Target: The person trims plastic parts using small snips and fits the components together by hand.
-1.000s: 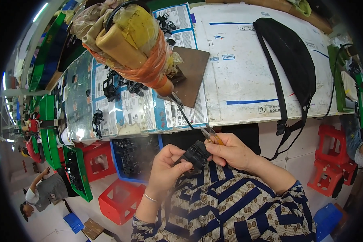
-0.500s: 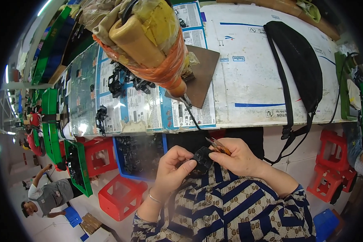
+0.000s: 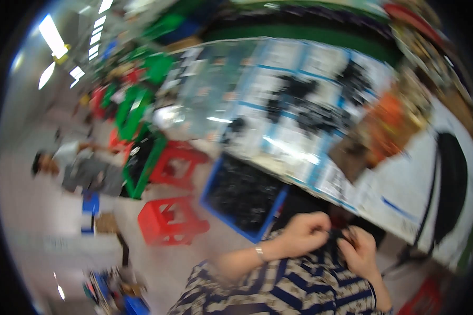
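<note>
The view is smeared by motion. My left hand (image 3: 306, 234), a bracelet at its wrist, is closed in front of my patterned shirt, its fingertips at a black plastic part (image 3: 333, 242). On the other side of that part is my right hand (image 3: 361, 253), also closed. A dark, blurred tool shows at its fingers, the small pliers seen clearly half a second ago. The part's details cannot be made out.
A blue bin (image 3: 242, 194) of black parts stands left of my hands. More black parts (image 3: 320, 115) lie on the table (image 3: 394, 181), near an orange-wrapped tool stand (image 3: 386, 123) and a black bag (image 3: 451, 184). Red stools (image 3: 168, 223) and a person (image 3: 89, 165) are at left.
My view has swung to the left, so table, bin and hands appear farther right. Both hands stay close together at the black part; the pliers have become blurred.
</note>
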Motion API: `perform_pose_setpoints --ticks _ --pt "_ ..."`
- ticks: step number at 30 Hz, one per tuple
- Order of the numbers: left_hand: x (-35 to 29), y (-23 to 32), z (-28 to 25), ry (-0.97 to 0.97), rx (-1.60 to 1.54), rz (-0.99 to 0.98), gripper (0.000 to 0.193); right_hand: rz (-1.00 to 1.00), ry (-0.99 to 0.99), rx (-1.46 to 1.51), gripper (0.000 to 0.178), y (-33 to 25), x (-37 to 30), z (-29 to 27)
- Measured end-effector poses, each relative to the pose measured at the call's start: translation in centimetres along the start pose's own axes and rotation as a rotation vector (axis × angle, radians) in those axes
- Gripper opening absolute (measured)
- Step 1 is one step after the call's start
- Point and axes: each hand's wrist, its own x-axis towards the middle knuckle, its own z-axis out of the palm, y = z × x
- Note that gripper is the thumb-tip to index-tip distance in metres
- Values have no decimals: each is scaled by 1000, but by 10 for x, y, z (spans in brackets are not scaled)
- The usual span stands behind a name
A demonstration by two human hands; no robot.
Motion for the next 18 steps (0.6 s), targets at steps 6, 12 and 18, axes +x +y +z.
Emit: perform_pose_setpoints --ticks 6,12,18 --pt "-11 -1 8 77 66 27 11 25 7 67 6 13 -16 6" --pt "-14 5 5 160 86 29 12 -83 -60 -177 21 -10 -6 3" --pt "-15 -1 7 212 110 81 14 33 -98 -161 24 -16 -5 3"
